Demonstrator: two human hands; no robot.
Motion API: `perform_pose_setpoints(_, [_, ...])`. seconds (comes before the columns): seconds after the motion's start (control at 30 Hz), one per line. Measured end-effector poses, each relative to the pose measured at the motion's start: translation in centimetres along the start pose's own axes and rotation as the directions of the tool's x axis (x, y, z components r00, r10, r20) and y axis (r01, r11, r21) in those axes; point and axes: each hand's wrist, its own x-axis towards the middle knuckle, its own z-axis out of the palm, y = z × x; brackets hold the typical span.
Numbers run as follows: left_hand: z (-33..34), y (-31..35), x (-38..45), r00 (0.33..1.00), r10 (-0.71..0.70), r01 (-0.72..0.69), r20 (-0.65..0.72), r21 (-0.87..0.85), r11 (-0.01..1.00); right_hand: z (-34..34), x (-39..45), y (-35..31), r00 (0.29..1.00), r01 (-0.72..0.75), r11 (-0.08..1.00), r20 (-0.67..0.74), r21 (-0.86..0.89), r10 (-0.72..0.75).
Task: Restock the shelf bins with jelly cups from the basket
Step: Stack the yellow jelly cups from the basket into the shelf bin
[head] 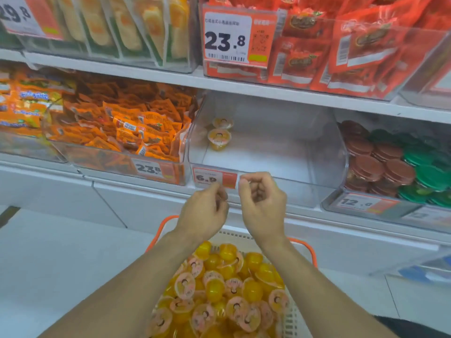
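A clear shelf bin (pixel 314 181) with a 6.9 price tag stands on the middle shelf, holding one yellow jelly cup (pixel 219 139) at its back left, with its reflection on the bin's wall. Below, a white basket with an orange rim (pixel 308 250) is heaped with several yellow jelly cups (pixel 219 289). My left hand (pixel 203 213) and my right hand (pixel 262 203) hover side by side above the basket, just in front of the bin's lip. Both have loosely curled fingers and I see nothing held in either.
Left of the clear bin is a bin of orange snack packets (pixel 127 132). To the right, a bin holds brown and green round lids (pixel 395 164). Red packets (pixel 341 50) and pale wrapped cakes (pixel 122 28) fill the shelf above. The white shelf base lies below.
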Motion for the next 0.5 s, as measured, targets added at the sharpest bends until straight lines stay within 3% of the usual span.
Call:
perform_pose_setpoints(0.03, [1.4, -0.9, -0.7, 0.988, -0.046, 0.035, 0.146, 0.076, 0.997, -0.6, -2.1, 1.8, 0.999, -0.042, 0.999, 0.004, -0.012, 0.042])
perform_pose_setpoints(0.1, [3.8, -2.5, -2.4, 0.899, -0.169, 0.086, 0.403, 0.217, 0.972, -2.0, -6.3, 6.1, 0.980, -0.192, 0.979, 0.041, -0.063, 0.194])
perform_pose_setpoints(0.2, [7.4, -4.8, -6.3, 0.660, -0.357, 0.126, 0.661, 0.371, 0.920, -4.1, -11.2, 12.6, 0.884, -0.325, 0.856, 0.194, -0.402, 0.426])
perform_pose_setpoints(0.23, [8.6, -5.6, -7.8, 0.569, -0.427, 0.147, 0.703, 0.424, 0.894, -4.4, -12.6, 14.1, 0.800, -0.342, 0.771, 0.264, -0.537, 0.539])
perform_pose_setpoints(0.3, [10.6, -6.9, -11.0, 0.428, -0.526, 0.170, 0.735, 0.506, 0.846, -4.5, -15.5, 16.2, 0.537, -0.340, 0.612, 0.387, -0.714, 0.750])
perform_pose_setpoints(0.37, [12.5, -7.2, -13.7, 0.388, -0.541, 0.170, 0.746, 0.519, 0.838, -4.5, -18.8, 18.3, 0.364, -0.246, 0.512, 0.412, -0.823, 0.836])
perform_pose_setpoints(0.5, [15.7, -8.0, -17.6, 0.441, -0.567, 0.179, 0.695, 0.552, 0.815, -5.3, -23.5, 23.1, 0.282, -0.208, 0.393, 0.330, -0.896, 0.901])
